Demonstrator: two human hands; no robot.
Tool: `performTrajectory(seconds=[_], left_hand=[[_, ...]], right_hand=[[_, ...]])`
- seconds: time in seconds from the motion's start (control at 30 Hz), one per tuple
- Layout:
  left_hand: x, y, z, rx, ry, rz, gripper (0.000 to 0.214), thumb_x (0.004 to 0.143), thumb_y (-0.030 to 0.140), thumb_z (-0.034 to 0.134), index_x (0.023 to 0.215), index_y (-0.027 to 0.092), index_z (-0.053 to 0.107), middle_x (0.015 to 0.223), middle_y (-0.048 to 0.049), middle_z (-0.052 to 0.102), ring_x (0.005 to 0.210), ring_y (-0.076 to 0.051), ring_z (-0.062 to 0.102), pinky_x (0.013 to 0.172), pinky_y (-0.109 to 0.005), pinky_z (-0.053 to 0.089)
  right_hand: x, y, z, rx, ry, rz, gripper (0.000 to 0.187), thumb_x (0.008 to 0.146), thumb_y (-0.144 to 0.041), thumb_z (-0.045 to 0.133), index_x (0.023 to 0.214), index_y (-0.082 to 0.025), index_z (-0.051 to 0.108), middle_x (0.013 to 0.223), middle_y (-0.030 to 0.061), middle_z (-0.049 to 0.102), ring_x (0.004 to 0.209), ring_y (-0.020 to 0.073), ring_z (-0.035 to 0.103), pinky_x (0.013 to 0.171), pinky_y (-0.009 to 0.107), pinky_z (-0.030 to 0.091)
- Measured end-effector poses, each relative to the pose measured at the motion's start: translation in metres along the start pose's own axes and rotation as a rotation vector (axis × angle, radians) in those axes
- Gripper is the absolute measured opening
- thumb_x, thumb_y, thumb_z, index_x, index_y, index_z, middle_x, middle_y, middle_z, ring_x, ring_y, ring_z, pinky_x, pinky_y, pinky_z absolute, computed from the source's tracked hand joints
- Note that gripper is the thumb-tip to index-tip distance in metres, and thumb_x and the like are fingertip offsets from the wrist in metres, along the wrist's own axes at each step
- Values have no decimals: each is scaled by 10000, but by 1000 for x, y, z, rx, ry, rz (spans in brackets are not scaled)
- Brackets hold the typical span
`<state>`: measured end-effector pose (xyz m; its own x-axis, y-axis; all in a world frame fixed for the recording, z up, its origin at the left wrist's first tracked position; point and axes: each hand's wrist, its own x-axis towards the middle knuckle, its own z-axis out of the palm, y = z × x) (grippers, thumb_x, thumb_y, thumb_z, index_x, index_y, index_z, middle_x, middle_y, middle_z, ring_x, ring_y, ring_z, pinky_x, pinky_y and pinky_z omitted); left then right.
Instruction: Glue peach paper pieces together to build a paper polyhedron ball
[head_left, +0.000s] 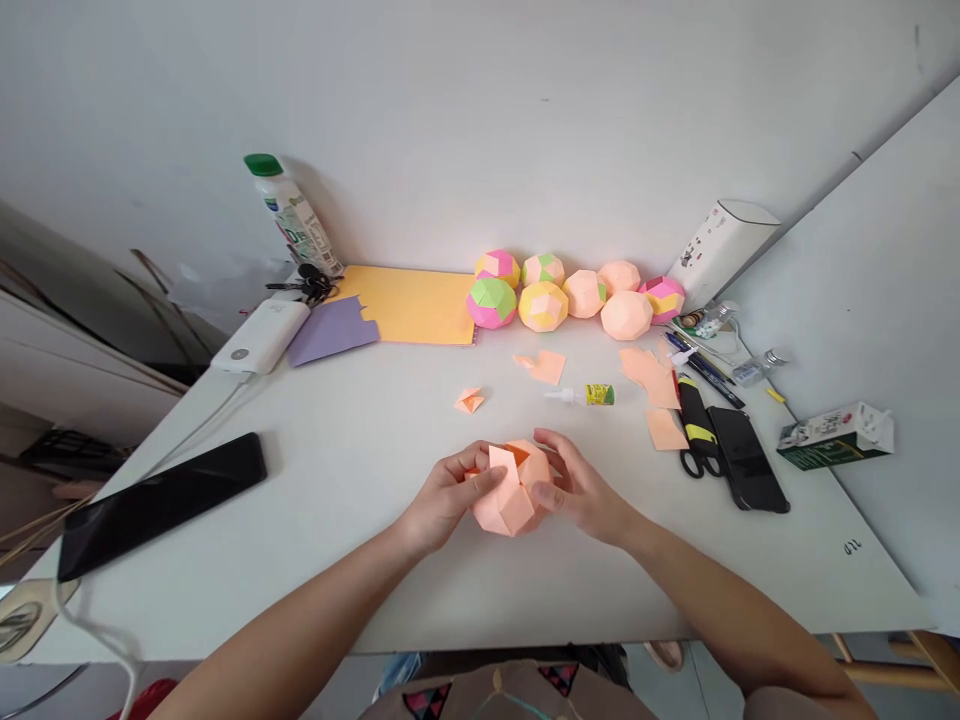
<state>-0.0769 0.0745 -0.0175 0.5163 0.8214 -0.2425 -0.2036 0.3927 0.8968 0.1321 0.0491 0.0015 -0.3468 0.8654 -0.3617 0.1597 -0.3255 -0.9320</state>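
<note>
A half-built peach paper ball (510,495) sits between both hands just above the white table (337,450). My left hand (446,500) wraps its left side, thumb pressed on a raised flap. My right hand (577,485) cups the right side with fingers curled over the top. A small folded peach paper unit (469,400) lies a little beyond the hands. A small glue bottle (589,395) with a green-yellow label lies on its side further right.
Several finished paper balls (570,295) line the wall. Peach paper scraps (652,385), scissors (697,430), a dark phone (748,460), pens and a small carton (836,435) lie right. Left: black tablet (161,500), white power bank (261,337), purple and orange sheets (412,300), bottle (292,215).
</note>
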Motion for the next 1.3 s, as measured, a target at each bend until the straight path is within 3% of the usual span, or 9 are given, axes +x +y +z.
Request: performTrajectory(seconds=[0.1,0.23,0.33,0.53,0.8,1.0,1.3], left_hand=[[-3,-1,3,70,5,10,263,823,413,648,733,169,606,1071,-53,573,889,-184,554,763,-295,455],[-7,0,4,202,1,9,328,843,436,610,670,170,527,1198,-69,519,968,-201,531,780,-293,458],[-9,1,4,291,-20,28,346,846,446,601,653,174,510,1201,-70,513,1008,-212,523,809,-299,456],[-10,0,6,385,-37,91,351,856,477,586,673,178,564,1158,-92,517,1062,-239,516,883,-335,445],[-12,-4,5,454,-85,145,380,853,455,592,611,184,480,1172,-100,509,1169,-252,461,984,-350,388],[-13,-3,7,421,-60,75,364,822,431,633,600,183,484,1220,-101,501,1202,-268,452,977,-360,391],[-14,1,10,328,-27,-24,352,769,457,687,606,169,565,1254,-112,502,1161,-293,491,951,-395,425]], right_hand=[[-3,6,4,-65,19,-89,757,854,-485,602,1454,-248,206,1480,155,316,1318,279,418,1028,452,442],[-4,12,8,-300,82,-247,605,922,-426,494,1453,-247,268,1518,112,257,1411,267,259,1144,471,294],[-5,19,9,-409,45,-303,605,949,-421,435,1484,-249,211,1556,107,186,1452,270,148,1174,511,201],[-9,22,6,-479,-74,-319,675,972,-438,379,1522,-219,56,1596,120,46,1475,270,25,1178,545,129],[-8,25,10,-426,-50,-292,539,1010,-419,254,1516,-278,134,1599,61,99,1477,238,42,1187,526,135],[-7,25,16,-470,-9,-311,556,1003,-441,232,1511,-223,176,1580,98,143,1467,242,92,1188,506,155],[-7,26,25,-474,78,-349,514,1011,-408,236,1500,-259,185,1555,97,193,1448,240,167,1176,505,218]])
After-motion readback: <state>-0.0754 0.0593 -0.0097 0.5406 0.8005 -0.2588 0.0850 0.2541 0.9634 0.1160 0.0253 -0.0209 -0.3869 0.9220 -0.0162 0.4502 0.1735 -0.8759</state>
